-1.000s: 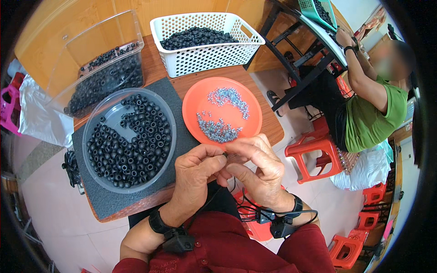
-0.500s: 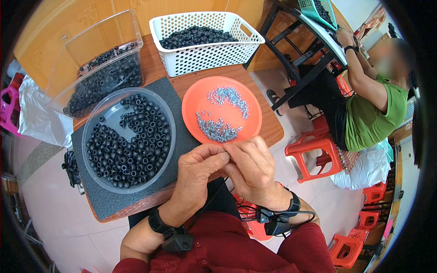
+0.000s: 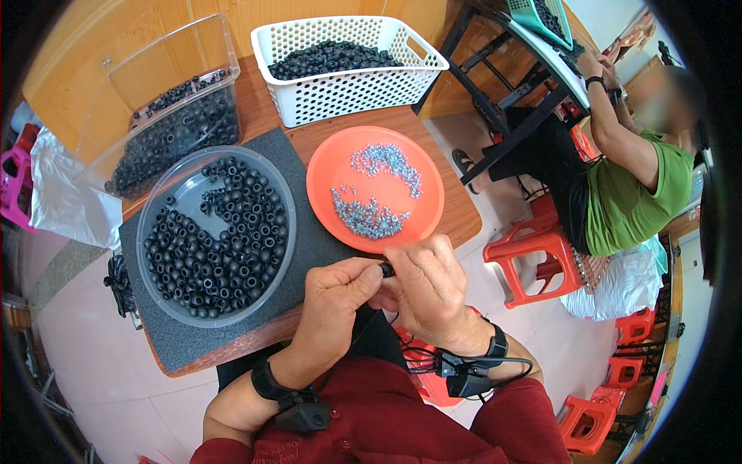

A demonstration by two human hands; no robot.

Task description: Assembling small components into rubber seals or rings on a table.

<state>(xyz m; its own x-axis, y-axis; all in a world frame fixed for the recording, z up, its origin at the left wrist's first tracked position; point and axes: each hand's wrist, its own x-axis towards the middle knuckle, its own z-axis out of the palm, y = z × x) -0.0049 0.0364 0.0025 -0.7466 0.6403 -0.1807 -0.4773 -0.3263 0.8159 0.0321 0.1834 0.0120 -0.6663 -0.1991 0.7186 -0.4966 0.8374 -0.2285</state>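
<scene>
Just beyond the table's front edge, a small round black plastic part (image 3: 386, 269) shows between my fingertips. My left hand (image 3: 334, 300) is closed, pinching it with thumb and forefinger. My right hand (image 3: 430, 288) is closed right beside it, its fingertips meeting the part; anything else in them is hidden. Beyond my hands, an orange plate (image 3: 323, 172) carries two heaps of small silvery metal pieces (image 3: 371, 219). To the left stands a clear round tub (image 3: 182, 203) with many hollow black parts (image 3: 224, 271) of the same look.
A dark grey mat (image 3: 174, 344) lies under the tub on the wooden table (image 3: 456, 205). Behind stand a clear plastic bin (image 3: 174, 58) and a white perforated basket (image 3: 359, 93), both holding black parts. At right, a person in green (image 3: 634, 189) works at another table near red stools (image 3: 533, 255).
My fingertips have parted slightly, the right ones shifting a little, and the black part between them now shows. The co-worker's hands have moved slightly.
</scene>
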